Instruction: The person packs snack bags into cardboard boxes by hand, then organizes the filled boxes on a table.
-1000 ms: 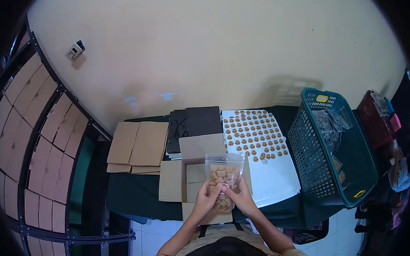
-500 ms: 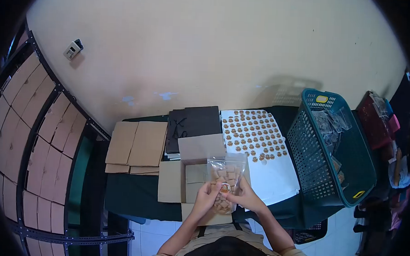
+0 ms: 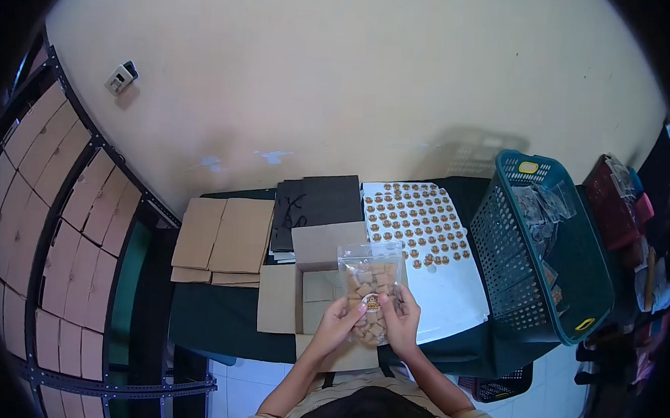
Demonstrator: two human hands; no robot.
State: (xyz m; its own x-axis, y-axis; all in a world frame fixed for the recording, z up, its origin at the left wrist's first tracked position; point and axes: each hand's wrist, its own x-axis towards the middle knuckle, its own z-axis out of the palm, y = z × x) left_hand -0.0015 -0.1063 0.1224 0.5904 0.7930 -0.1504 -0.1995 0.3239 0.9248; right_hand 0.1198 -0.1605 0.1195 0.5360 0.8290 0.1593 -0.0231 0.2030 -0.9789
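A clear zip pouch point(image 3: 378, 274) full of light-brown, pillow-shaped snack pieces is held upright between my hands. On its front sits a round sticker point(image 3: 372, 302). My left hand point(image 3: 337, 321) grips the pouch's left side, thumb at the sticker's edge. Around the right side closes my right hand point(image 3: 402, 322), its thumb also beside the sticker. Just behind and left of the pouch, an open cardboard box point(image 3: 299, 301) stands with its flaps spread; the pouch covers part of it. A white sheet of round stickers point(image 3: 451, 296) lies to the right, with its lower part bare.
Folded cardboard point(image 3: 240, 235) lies at the table's left, with black folders point(image 3: 328, 197) at the back. A tall green basket point(image 3: 509, 239) holding clear packets stands on the right. Racks of cartons point(image 3: 70, 280) line the left side. A dark crate point(image 3: 503, 384) is on the floor.
My right hand has shifted and turned more upright along the pouch's right side, its thumb now pressed beside the sticker. The pouch has risen slightly and stands straighter.
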